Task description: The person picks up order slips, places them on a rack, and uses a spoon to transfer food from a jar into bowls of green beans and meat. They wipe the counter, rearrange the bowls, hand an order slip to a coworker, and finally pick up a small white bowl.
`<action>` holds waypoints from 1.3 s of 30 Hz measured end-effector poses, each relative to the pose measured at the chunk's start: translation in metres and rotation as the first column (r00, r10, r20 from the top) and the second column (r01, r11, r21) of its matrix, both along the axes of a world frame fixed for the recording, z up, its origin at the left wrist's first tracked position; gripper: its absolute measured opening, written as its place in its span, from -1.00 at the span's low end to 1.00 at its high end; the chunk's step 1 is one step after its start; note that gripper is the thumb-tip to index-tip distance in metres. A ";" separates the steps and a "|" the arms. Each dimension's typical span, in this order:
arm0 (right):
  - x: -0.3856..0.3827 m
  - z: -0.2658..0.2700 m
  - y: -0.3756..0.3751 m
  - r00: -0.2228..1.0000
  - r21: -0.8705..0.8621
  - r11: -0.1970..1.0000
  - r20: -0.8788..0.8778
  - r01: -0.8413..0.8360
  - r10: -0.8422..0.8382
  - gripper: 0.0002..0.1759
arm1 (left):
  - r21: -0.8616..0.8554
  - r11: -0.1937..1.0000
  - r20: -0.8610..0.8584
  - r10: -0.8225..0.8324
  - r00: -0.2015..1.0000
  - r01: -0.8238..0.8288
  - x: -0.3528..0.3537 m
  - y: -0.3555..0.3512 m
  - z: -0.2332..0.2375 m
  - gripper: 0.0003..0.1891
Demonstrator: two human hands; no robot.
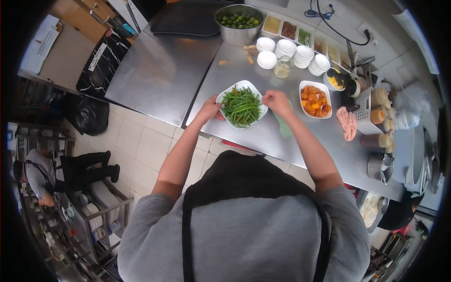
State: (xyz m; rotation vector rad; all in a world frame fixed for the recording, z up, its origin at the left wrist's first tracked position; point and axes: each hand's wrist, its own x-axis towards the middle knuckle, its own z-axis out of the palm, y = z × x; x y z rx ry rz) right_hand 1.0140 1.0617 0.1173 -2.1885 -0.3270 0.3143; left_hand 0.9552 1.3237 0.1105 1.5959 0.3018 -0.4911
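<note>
Steel counter (pixel 206 77), head view. White bowl (pixel 264 112) of green beans (pixel 241 107) at the near edge, between both hands. Left hand (pixel 209 111) grips its left side, thumb by the rim, fingers curled below. Right hand (pixel 277 102) at the opposite corner, fingertips drawn together, almost closed; cannot tell whether anything is pinched in them.

Close by: green cloth (pixel 283 126) lies under the right forearm, partly hidden by it. To the right, a white dish (pixel 315 117) of orange-red food, then a pink cloth (pixel 346 123) beside a white basket (pixel 364 112), sauce bottles (pixel 377 97) past that.

Beyond the hands, a glass jar (pixel 283 68) stands amid stacks of small white dishes (pixel 267 60), crowding the way to the food containers (pixel 272 34). Metal pot (pixel 238 36) of green fruit to their left. Another person (pixel 51 173) well apart, far left
</note>
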 end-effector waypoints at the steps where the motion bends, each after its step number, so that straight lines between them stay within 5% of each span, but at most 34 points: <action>1: 0.003 0.000 0.005 0.996 -0.072 0.997 0.082 -0.022 0.028 -0.90 | 0.035 0.999 0.009 0.003 1.000 -0.003 -0.001 -0.001 0.001 -0.57; 8: 0.025 -0.005 0.032 0.907 -0.149 0.984 0.392 -0.103 0.154 -0.92 | 0.098 0.995 0.051 -0.035 0.998 0.030 0.008 0.004 -0.007 -0.61; 17: 0.058 -0.007 0.058 0.789 -0.098 0.961 0.552 -0.260 0.269 -0.97 | 0.124 0.991 0.041 -0.064 0.997 0.058 0.014 0.003 0.002 -0.62; 21: 0.074 -0.005 0.052 0.902 0.146 0.942 0.363 -0.303 0.234 -0.96 | 0.214 0.969 0.037 -0.133 0.990 0.122 0.017 0.003 0.007 -0.55; 23: 0.075 0.004 0.040 0.835 -0.047 0.879 0.291 -0.475 0.467 -0.94 | 0.228 0.964 0.039 -0.151 0.988 0.139 0.020 0.003 0.006 -0.55; 30: 0.079 -0.002 0.063 0.762 -0.172 0.850 0.383 -0.497 0.523 -0.90 | 0.244 0.952 0.011 -0.195 0.981 0.187 0.028 0.005 0.012 -0.58; 33: 0.080 0.001 0.068 0.823 -0.075 0.868 0.288 -0.490 0.490 -0.89 | 0.281 0.940 0.042 -0.213 0.976 0.193 0.029 0.004 0.010 -0.63; 35: 0.085 0.004 0.068 0.949 0.201 0.929 0.114 -0.312 0.294 -0.88 | 0.304 0.935 0.079 -0.216 0.973 0.183 0.027 0.007 0.003 -0.66; 39: 0.091 -0.004 0.087 0.904 0.170 0.892 0.163 -0.420 0.394 -0.84 | 0.258 0.965 0.158 -0.082 0.984 0.039 0.019 0.002 -0.005 -0.78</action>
